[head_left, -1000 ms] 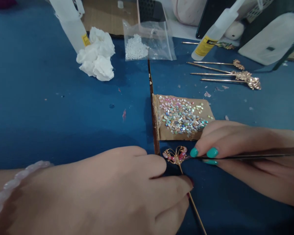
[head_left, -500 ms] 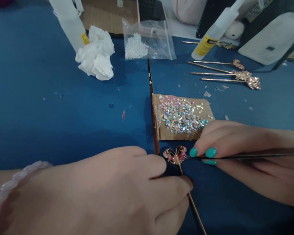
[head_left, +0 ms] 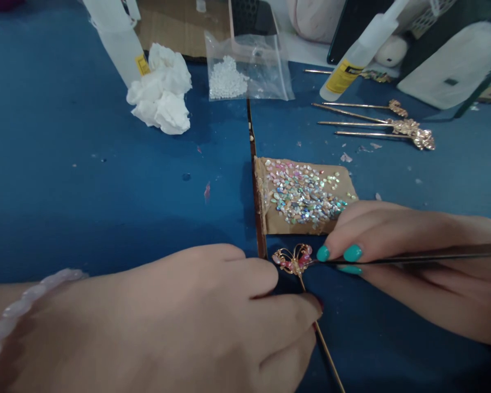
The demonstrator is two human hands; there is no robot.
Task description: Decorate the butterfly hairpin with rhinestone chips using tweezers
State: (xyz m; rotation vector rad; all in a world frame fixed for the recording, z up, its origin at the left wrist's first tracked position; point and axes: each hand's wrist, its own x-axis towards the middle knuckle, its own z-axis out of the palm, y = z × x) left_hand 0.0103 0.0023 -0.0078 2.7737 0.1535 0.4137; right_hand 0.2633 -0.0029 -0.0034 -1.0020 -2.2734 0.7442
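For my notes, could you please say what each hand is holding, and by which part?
Left hand pinches the butterfly hairpin by its stem; right hand holds tweezers mid-shaft.

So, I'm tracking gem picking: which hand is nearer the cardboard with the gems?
Right. The right hand, holding tweezers, lies at the cardboard's near right corner; the left hand, holding the hairpin, sits lower left, apart.

Dim, soft-focus picture; light from above, shadows under hands, edges curved.
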